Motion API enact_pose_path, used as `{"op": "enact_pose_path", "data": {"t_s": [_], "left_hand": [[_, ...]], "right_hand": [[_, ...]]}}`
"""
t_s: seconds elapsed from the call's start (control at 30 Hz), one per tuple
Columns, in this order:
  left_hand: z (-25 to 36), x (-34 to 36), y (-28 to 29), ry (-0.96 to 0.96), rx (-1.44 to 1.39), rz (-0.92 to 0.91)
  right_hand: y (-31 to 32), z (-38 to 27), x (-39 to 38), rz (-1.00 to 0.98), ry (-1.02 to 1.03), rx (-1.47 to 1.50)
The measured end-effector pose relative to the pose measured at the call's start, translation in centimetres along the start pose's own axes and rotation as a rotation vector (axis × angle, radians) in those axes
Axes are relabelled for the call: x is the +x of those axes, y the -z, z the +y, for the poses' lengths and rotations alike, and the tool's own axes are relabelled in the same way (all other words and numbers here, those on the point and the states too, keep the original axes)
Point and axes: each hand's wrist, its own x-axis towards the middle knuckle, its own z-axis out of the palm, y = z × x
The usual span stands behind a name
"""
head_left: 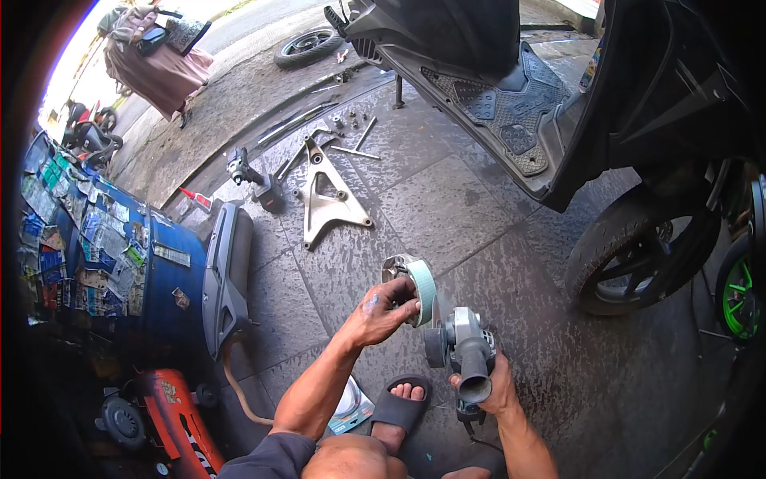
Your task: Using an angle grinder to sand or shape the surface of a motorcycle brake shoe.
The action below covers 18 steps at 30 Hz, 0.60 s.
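My left hand (383,311) grips a round metal part (423,287) that has a pale green curved lining, below the middle of the view. My right hand (496,387) is wrapped round a grey power tool (467,351), like a grinder, with a blurred disc at its front close beside the lining. Beyond them on the tiles lie a silver triangular bracket (327,199), a cordless drill (259,188), a T-handle wrench (363,140) and small metal pieces.
A black scooter (519,120) stands at the right. A blue drum (159,287), grey exhaust (227,279) and orange floor jack (171,407) are at left. A loose wheel (307,48) lies near the roadside, where a person (159,68) in long pink clothing walks.
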Motion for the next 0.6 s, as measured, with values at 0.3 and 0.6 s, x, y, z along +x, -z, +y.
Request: {"op": "enact_pose_path", "data": {"t_s": [0.3,0.6], "left_hand": [[0.14,-0.02,0.27,-0.004,-0.008,-0.024],[0.77,-0.22,0.81,0.059,0.049,-0.077]], "right_hand": [[-0.13,0.42,0.04,-0.002,0.006,0.042],[-0.08,0.59,0.13,-0.006,-0.021,0.016]]}}
